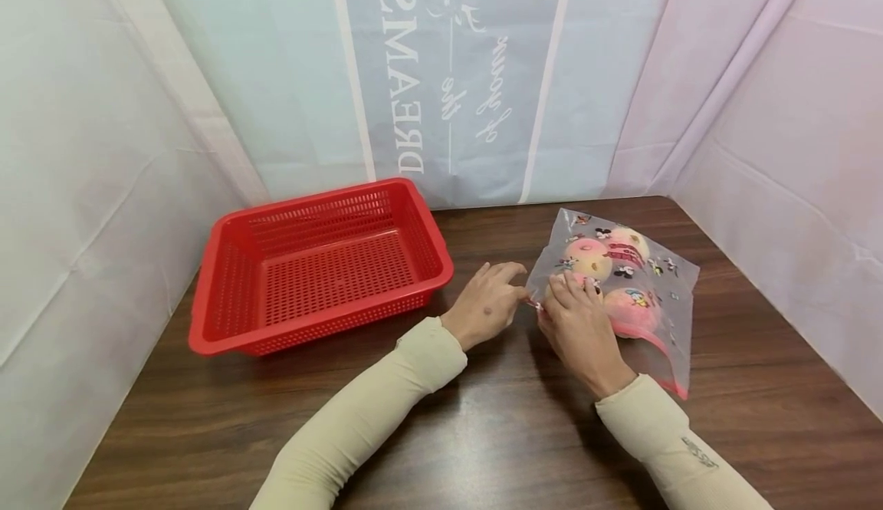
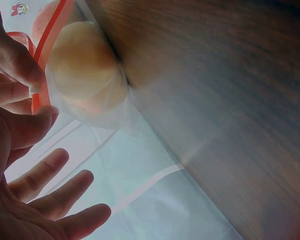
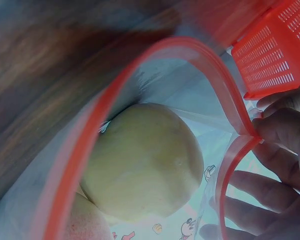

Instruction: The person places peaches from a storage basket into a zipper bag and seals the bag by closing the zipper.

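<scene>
A clear zip bag (image 1: 678,318) with cartoon prints and a red zip strip (image 3: 182,46) lies on the right of the table. Several pink-and-yellow peaches (image 1: 588,258) are inside it. My left hand (image 1: 486,304) pinches the end of the strip at the bag's near-left corner, its other fingers spread in the left wrist view. Close beside it, my right hand (image 1: 581,332) grips the strip between thumb and finger, with its other fingers over the bag. In the right wrist view the bag's mouth gapes, and a pale yellow peach (image 3: 142,162) shows through it.
A red perforated plastic basket (image 1: 441,253) stands on the left of the brown wooden table (image 1: 483,433). Behind the table hangs a printed cloth (image 1: 276,73), and pale cloth walls (image 1: 793,149) close in both sides.
</scene>
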Motion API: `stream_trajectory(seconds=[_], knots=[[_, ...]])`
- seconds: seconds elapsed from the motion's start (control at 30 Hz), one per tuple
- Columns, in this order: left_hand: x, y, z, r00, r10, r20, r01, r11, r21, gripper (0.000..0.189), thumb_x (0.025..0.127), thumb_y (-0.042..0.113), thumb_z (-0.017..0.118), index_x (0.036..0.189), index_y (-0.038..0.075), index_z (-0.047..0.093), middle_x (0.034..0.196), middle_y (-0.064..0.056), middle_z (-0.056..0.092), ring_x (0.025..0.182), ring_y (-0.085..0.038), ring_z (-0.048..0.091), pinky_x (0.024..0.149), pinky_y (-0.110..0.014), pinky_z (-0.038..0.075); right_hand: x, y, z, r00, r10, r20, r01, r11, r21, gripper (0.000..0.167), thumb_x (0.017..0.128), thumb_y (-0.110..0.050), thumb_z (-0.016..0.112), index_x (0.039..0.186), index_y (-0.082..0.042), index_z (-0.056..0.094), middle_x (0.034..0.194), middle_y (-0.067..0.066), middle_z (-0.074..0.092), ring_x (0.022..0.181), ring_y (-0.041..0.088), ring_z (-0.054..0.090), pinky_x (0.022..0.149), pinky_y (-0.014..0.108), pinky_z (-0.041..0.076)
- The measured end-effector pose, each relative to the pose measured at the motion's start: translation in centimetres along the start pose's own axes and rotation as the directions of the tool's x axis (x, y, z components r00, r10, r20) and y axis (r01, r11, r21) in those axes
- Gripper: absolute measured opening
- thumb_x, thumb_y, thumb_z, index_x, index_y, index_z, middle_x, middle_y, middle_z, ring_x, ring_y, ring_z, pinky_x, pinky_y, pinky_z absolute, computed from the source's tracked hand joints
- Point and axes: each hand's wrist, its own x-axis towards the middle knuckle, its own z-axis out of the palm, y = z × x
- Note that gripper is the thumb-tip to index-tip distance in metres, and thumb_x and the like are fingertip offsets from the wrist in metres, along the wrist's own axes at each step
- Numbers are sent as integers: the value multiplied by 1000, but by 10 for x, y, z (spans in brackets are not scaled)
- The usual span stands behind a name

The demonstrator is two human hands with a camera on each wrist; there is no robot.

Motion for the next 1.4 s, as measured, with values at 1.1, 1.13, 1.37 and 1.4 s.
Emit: stream_trajectory(seconds=[1.1,1.13,1.37,1.4], knots=[[-1,0,0,998,-42,40,41,999,25,20,94,11,68,106,22,79,123,-5,63,117,-23,61,101,-47,48,-6,2,-3,1000,-9,18,9,999,-30,31,75,-4,77,100,11,66,110,28,68,107,50,62,95,66,43],[-1,0,1,998,-43,39,42,999,26,20,94,12,68,106,22,79,122,-5,63,117,-23,61,102,-47,48,-6,3,-3,1000,-12,14,12,999,-30,30,75,-4,78,99,10,66,109,28,68,106,50,62,94,66,43],[-1,0,2,998,-49,40,48,998,33,21,94,11,67,106,23,80,121,-3,63,116,-22,61,102,-45,47,-8,4,-3,1000,-18,7,18,1000,-17,29,75,-3,76,98,10,67,109,29,68,106,51,62,95,66,43],[-1,0,3,998,-50,40,49,998,35,21,94,11,67,106,23,80,121,-3,63,116,-22,61,102,-45,47,-9,4,-3,1000,-17,8,17,1000,-16,29,75,-3,76,99,10,67,109,29,68,106,51,62,95,66,43]])
